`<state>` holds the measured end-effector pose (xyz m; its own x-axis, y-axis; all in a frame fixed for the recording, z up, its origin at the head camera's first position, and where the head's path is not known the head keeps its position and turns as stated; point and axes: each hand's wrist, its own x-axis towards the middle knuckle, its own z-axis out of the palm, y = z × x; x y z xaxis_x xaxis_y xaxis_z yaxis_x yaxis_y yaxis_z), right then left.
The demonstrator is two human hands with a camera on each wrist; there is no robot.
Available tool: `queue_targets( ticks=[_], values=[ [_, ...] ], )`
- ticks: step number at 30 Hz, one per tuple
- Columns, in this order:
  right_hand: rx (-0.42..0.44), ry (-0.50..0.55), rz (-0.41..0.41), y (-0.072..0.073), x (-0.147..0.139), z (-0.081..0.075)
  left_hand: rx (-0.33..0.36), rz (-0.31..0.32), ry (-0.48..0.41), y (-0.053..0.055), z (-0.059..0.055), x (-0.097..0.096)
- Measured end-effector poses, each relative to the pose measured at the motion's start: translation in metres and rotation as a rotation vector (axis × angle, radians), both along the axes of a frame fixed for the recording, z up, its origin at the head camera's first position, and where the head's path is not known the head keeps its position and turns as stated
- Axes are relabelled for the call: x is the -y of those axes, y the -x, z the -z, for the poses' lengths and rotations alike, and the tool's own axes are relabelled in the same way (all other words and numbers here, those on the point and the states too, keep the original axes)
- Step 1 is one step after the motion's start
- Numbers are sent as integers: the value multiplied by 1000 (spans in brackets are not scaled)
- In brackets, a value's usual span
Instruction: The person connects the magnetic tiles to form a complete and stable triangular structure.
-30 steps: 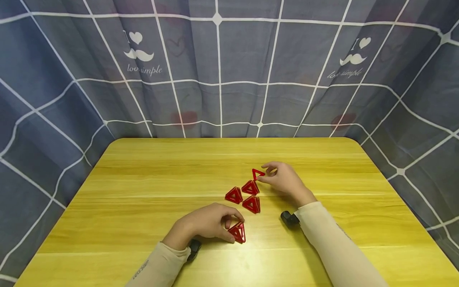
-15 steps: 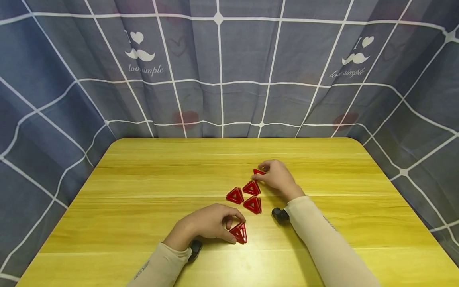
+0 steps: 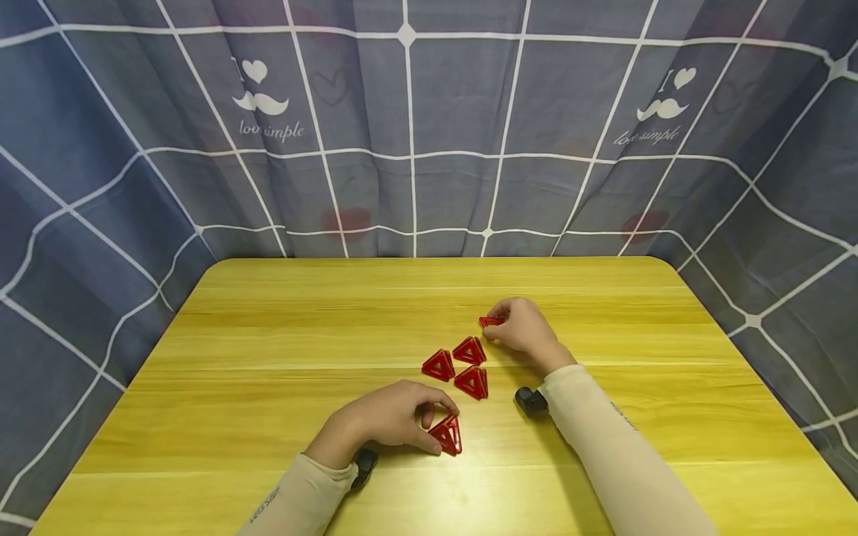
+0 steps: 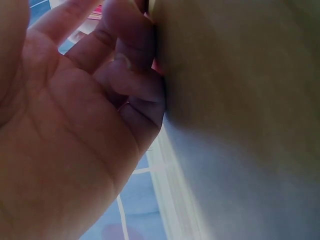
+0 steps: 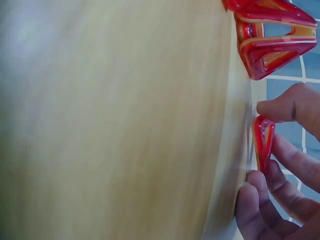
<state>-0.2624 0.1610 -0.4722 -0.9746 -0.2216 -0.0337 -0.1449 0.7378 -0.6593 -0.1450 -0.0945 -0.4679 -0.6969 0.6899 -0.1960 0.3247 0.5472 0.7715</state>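
In the head view, my left hand [image 3: 392, 417] holds a red triangular block [image 3: 447, 438] near the table's front, thumb at its lower corner and index finger at its top. Farther back, my right hand [image 3: 526, 327] pinches a thin red triangle frame [image 3: 488, 321] between thumb and fingers. The right wrist view has this frame [image 5: 258, 142] standing narrow between thumb and fingers, close to the table. Three more red triangular blocks lie between the hands: left [image 3: 438, 365], far [image 3: 468, 350] and near [image 3: 471, 382]. The left wrist view mostly hides the left block behind curled fingers.
The wooden table [image 3: 281, 320] has a rounded far edge. A grey-blue checked curtain [image 3: 442, 97] hangs behind it and on both sides. Black wrist cameras sit under the left sleeve [image 3: 302, 491] and the right sleeve [image 3: 617, 447].
My right hand has dipped slightly left, then come back right, and its triangle frame has turned from face-up to a narrow, foreshortened view. My left hand and its block have stayed in place.
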Motion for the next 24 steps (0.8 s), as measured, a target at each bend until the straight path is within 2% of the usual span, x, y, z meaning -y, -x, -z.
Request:
queue_targets(
  ticks=[6, 13, 19, 24],
  values=[
    [-7, 55, 1, -3, -9, 0, 1, -8, 6, 0, 0, 0],
    [-24, 121, -5, -14, -22, -5, 10, -7, 6, 0, 1, -1],
    [-35, 208, -18, -27, -27, -11, 6, -10, 7, 0, 1, 0],
    [-29, 287, -71, -42, -25, -18, -1, -2, 6, 1, 1, 1]
  ],
)
